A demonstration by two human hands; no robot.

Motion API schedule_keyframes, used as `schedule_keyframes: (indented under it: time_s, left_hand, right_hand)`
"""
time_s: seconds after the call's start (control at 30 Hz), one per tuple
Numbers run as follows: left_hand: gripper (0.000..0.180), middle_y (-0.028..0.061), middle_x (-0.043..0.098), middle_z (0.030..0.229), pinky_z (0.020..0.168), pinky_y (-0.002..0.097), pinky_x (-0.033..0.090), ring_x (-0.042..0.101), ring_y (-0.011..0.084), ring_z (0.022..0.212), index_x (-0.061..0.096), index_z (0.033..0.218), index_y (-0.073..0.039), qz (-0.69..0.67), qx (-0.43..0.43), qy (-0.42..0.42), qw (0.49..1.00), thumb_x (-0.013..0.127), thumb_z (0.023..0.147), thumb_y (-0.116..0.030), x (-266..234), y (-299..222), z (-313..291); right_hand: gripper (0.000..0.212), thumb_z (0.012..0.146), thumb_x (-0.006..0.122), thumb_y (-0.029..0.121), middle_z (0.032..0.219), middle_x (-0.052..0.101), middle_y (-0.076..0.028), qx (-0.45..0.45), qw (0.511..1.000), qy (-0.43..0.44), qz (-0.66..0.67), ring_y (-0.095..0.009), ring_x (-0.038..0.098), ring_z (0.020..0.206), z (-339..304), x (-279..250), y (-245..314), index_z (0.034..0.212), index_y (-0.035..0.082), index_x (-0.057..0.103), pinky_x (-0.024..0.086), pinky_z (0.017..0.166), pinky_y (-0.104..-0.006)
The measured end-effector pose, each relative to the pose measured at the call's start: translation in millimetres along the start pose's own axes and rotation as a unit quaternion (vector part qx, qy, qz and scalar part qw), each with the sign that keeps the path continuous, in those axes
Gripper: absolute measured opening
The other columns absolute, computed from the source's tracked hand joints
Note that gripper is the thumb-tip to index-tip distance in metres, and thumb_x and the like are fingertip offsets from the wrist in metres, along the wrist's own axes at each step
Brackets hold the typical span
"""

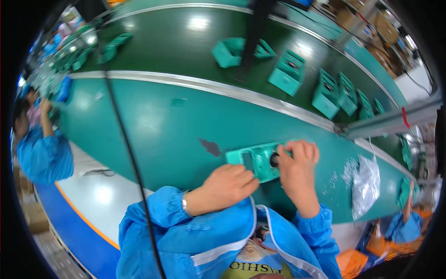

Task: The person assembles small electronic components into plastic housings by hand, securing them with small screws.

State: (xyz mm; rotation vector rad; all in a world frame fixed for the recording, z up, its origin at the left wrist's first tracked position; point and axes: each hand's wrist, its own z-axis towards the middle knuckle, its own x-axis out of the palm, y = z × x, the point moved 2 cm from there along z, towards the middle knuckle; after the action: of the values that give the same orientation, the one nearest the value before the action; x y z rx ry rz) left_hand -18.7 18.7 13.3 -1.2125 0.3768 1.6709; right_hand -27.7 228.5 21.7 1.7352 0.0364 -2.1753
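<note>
Through the head camera I am watching a green plastic housing (261, 163) that is lying near the near edge of the green work surface (153, 121), right of its middle, with its long side slanting slightly up to the right. The left hand (231, 183) is curling into a loose fist against the housing's lower left side; its fingertips are hiding, so I cannot tell whether they are gripping. The right hand (298, 167) is bending over the right end, thumb and forefinger sitting close together beside a dark round part (274, 160), and I cannot tell whether they are pinching it. I am judging the housing to be light and fairly stiff, a thin-walled moulding with a smooth, perhaps slightly slippery face, so I am favouring a hold on its outer long walls, well clear of the opening and the round part, with only modest pressure. Toward the surface's right end, small white pieces (347, 171) are lying scattered beside a clear plastic bag (365, 186), while beyond the far edge similar green housings (288, 72) are standing on the conveyor belt (176, 42).
</note>
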Motion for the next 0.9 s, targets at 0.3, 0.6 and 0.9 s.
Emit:
schedule_keyframes:
  time_s: [0.3, 0.6, 0.9]
  left_hand:
    - [0.013, 0.0011, 0.052, 0.080, 0.060, 0.0325, 0.047, 0.057, 0.0178, 0.075, 0.068, 0.093, -0.012, 0.025, 0.003, -0.035, 0.999, 0.072, 0.083, -0.018, -19.2, 7.7, -11.0]
    - [0.012, 0.0096, 0.065, 0.080, 0.063, 0.0423, 0.051, 0.064, 0.0311, 0.073, 0.073, 0.089, -0.008, 0.196, -0.229, -0.141, 0.943, 0.082, 0.081, -0.011, -123.3, 133.2, -54.9]
    - [0.011, 0.0055, 0.067, 0.084, 0.069, 0.0438, 0.053, 0.066, 0.0307, 0.084, 0.075, 0.090, -0.009, 0.226, -0.243, -0.225, 0.916, 0.076, 0.089, -0.020, -91.6, 306.9, 5.2]
  right_hand:
    - [0.043, 0.083, 0.075, 0.005, 0.125, 0.059, -0.012, -0.006, 0.999, -0.026, 0.028, -0.037, 0.052, 0.121, -11.6, -21.3, -15.1, 0.126, 0.010, 0.072, 0.034, 0.111, -0.0560]
    - [0.048, 0.082, 0.076, 0.004, 0.129, 0.057, -0.015, 0.045, 0.996, -0.035, 0.071, -0.039, 0.050, 0.121, -28.9, -29.0, -22.6, 0.129, 0.010, 0.069, 0.036, 0.109, -0.0530]
    - [0.047, 0.076, 0.080, 0.003, 0.126, 0.058, -0.015, 0.016, 0.993, 0.001, 0.117, -0.040, 0.050, 0.120, -12.7, -10.7, -11.1, 0.122, 0.006, 0.071, 0.036, 0.109, -0.0532]
